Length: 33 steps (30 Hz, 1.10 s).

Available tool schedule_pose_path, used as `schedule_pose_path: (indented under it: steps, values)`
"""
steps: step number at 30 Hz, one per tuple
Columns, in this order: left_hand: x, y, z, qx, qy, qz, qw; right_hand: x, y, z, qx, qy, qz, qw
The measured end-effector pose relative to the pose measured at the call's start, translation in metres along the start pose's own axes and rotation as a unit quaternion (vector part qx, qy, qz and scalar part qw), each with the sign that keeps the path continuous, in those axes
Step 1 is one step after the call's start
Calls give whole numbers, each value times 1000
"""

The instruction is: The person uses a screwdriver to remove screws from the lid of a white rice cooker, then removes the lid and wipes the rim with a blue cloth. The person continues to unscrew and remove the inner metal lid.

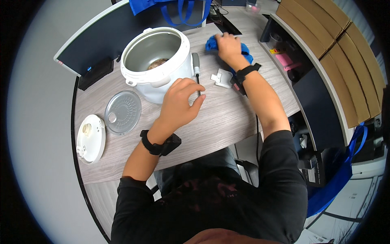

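Note:
A white rice cooker body [140,86] stands on the desk without a lid, its grey inside showing a brownish patch at the bottom. My left hand [180,101] hovers in front of its right side, thumb and fingers apart, holding nothing. Beside the cooker lies a screwdriver [196,64] with a grey handle, its shaft reaching toward my left fingertips. Farther right, my right hand [229,46] grips a crumpled blue cloth [212,43], partly hidden under it. A small white plastic piece [223,78] rests on the desk near my right wrist.
At the left lie a grey perforated disc [123,113] and a round white lid [91,140]. A dark partition [97,44] borders the far left side. Shelving [292,67] with cardboard boxes [345,69] above stands on the right. A black cable [257,142] hangs near my right arm.

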State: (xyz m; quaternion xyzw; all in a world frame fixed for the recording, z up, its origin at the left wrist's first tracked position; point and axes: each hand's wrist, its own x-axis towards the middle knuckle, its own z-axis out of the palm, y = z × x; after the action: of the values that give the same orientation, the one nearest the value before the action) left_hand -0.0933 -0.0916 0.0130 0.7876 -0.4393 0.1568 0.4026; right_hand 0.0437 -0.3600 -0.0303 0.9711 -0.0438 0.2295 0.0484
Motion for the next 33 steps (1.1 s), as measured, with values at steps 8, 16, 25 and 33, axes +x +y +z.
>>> schedule_pose_path:
  steps: [8, 16, 25, 33]
  values:
    - [5, 3, -10, -75, 7, -46, 996, -1, 18, -119, 276, 338, -13, 900]
    - [21, 7, -12, -132, 75, -39, 988, -58, -47, -150, 623, 201, -6, 756]
    - [13, 3, -17, -202, 113, -58, 971, -70, -66, -174, 837, 0, -31, 547]
    - [14, 0, -33, -101, 209, 7, 973, -73, -65, -164, 850, -65, -33, 521]
